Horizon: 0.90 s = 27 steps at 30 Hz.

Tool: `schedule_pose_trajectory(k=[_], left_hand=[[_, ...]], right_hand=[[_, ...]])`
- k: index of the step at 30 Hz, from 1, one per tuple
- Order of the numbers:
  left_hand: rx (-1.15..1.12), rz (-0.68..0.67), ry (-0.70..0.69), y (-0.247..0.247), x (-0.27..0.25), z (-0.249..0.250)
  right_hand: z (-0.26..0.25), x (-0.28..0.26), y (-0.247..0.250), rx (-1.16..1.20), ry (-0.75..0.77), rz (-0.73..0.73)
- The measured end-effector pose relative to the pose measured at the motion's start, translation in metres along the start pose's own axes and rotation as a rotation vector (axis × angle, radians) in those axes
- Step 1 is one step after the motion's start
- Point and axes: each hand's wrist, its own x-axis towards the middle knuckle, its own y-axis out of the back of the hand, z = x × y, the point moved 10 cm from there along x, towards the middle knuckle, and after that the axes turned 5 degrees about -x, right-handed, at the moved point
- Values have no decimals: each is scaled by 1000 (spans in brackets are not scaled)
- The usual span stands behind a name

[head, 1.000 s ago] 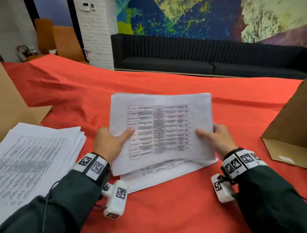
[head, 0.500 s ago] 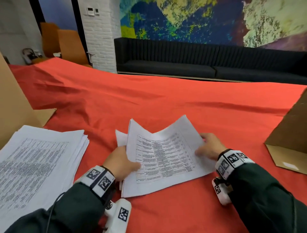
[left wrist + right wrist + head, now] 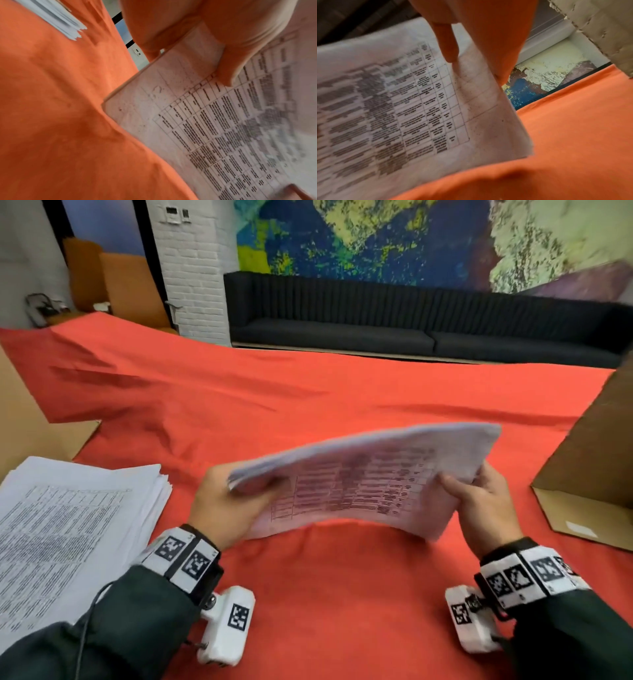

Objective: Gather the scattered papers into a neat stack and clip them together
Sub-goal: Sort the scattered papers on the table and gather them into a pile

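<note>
From the head camera, the left hand [image 3: 224, 505] and right hand [image 3: 479, 501] each clamp one short end of the papers [image 3: 370, 477], thumbs on the printed face, fingers hidden behind. The sheaf hangs between the hands, just clear of the red cloth [image 3: 308, 594], and bows upward in the middle. Left of the left hand lies a second pile [image 3: 68, 525]; right of the right hand stands a cardboard box [image 3: 589, 474]. No clip shows in any view.

At the left wrist, the thumb [image 3: 223, 65] presses the top sheet near its corner. The near edges look flush, though blur hides the far ones.

At the right wrist, a finger [image 3: 447, 40] lies across the sheet's margin, and the corner below it hangs loose over the cloth.

The step in hand seems to be squaring the stack. To do it well, I would loosen both grips, stand the papers on one long edge and tap them on the cloth, then turn and tap a short edge. A tight pinch would lock any offset in place.
</note>
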Motion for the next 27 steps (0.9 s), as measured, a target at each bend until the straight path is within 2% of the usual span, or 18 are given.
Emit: schedule_pose_trajectory(k=[2, 6, 10, 13, 16, 18, 23, 27], left_hand=[[-4, 115, 67, 9, 2, 3], [-28, 192, 92, 9, 1, 16], [-61, 321, 89, 18, -2, 24], [-22, 381, 13, 26, 4, 44], [-44, 379, -89, 31, 17, 66], [-34, 358, -118, 31, 27, 71], [-28, 380, 0, 33, 41, 40], [-76, 330, -8, 29, 40, 39]], right_hand=[[-20, -3, -1, 36, 62, -8], [-37, -12, -14, 41, 136, -37], [-42, -15, -8, -78, 204, 84], [-58, -16, -6, -114, 257, 134], [-87, -24, -1, -105, 381, 218], [-102, -26, -3, -224, 462, 240], [-92, -16, -23, -595, 513, 169], [-91, -9, -40, -650, 527, 75]])
